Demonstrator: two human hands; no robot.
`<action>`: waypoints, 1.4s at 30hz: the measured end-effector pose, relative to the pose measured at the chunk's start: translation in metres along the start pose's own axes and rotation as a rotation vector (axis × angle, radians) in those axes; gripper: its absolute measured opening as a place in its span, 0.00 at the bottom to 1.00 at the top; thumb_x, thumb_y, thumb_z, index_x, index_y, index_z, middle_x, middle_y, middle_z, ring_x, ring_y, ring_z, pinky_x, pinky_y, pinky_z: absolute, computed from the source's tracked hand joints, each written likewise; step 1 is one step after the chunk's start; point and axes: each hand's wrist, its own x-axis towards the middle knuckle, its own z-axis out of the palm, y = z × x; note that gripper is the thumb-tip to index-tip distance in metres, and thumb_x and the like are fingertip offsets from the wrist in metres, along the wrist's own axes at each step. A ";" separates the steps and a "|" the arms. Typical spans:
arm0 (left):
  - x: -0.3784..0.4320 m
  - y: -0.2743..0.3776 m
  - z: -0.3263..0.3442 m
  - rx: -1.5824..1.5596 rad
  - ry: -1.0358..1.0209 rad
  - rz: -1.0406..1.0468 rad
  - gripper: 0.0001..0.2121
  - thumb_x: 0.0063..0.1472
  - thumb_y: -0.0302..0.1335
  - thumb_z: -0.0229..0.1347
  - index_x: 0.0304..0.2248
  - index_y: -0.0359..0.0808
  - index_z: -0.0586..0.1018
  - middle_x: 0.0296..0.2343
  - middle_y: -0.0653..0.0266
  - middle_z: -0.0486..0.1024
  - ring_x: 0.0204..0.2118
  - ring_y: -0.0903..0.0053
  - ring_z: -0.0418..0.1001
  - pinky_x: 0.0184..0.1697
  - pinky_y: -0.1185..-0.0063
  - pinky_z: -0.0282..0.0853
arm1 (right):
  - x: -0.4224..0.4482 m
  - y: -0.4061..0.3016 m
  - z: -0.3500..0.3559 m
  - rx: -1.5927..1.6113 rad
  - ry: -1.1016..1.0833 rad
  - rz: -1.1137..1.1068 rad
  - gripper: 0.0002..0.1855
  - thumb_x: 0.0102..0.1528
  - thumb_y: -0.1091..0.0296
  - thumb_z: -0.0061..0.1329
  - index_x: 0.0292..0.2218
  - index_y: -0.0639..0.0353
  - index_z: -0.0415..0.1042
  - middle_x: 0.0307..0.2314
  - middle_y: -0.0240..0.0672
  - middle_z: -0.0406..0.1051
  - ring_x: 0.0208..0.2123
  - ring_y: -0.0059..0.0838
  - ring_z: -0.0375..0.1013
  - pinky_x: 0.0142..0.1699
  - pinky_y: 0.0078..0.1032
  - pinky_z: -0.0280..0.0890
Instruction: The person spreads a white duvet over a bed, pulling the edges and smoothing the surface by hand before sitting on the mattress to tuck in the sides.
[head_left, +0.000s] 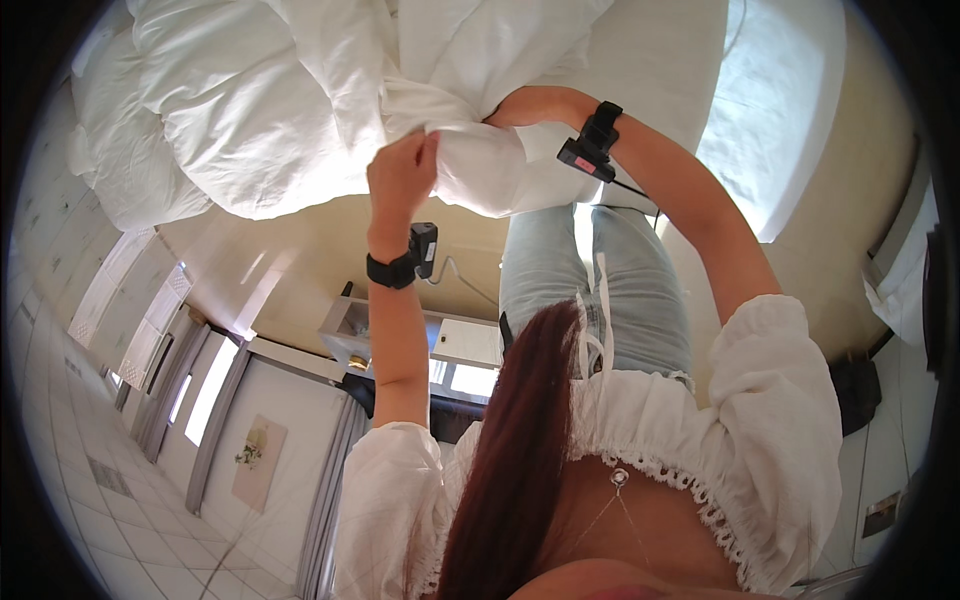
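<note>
White bedding (247, 142), which looks like a duvet or its cover, lies bunched in folds across the top of the view. My left hand (403, 176) is closed, pinching the edge of a white cloth flap (480, 165) between thumb and fingers. From the right, my right hand (514, 110) reaches in under the folds just beyond that flap. Only the back of it near the wrist shows; its fingers are hidden by the cloth. Both wrists carry black straps with small devices, the left device (424, 250) and the right device (587, 159).
A flat white sheet (780, 112) in bright light spreads at the right. Beige floor (262, 262) shows below the bedding. Behind me stand a grey-and-white cabinet (465, 341) and grey curtains (330, 487). A dark bag-like object (855, 394) is at the right. Thin cables run from both wrist devices.
</note>
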 end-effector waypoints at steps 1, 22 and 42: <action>0.006 0.000 -0.002 0.060 0.053 0.050 0.15 0.54 0.36 0.47 0.16 0.35 0.67 0.13 0.59 0.66 0.18 0.60 0.65 0.19 0.71 0.59 | -0.009 -0.011 -0.003 -0.143 -0.003 0.001 0.22 0.48 0.53 0.42 0.39 0.60 0.70 0.38 0.37 0.68 0.40 0.30 0.64 0.45 0.24 0.57; 0.064 -0.003 0.023 -0.005 0.281 0.300 0.05 0.53 0.27 0.47 0.22 0.37 0.66 0.19 0.64 0.68 0.21 0.64 0.67 0.20 0.72 0.62 | -0.013 -0.005 0.038 0.229 0.335 -0.251 0.32 0.40 0.52 0.56 0.40 0.68 0.65 0.34 0.39 0.68 0.35 0.30 0.67 0.39 0.22 0.62; -0.034 -0.003 0.115 -1.470 0.166 -0.670 0.16 0.56 0.29 0.48 0.43 0.30 0.67 0.36 0.57 0.70 0.38 0.71 0.69 0.37 0.78 0.64 | -0.063 0.024 0.066 -0.097 1.051 -0.264 0.15 0.44 0.65 0.50 0.34 0.60 0.66 0.32 0.36 0.67 0.38 0.35 0.65 0.44 0.28 0.57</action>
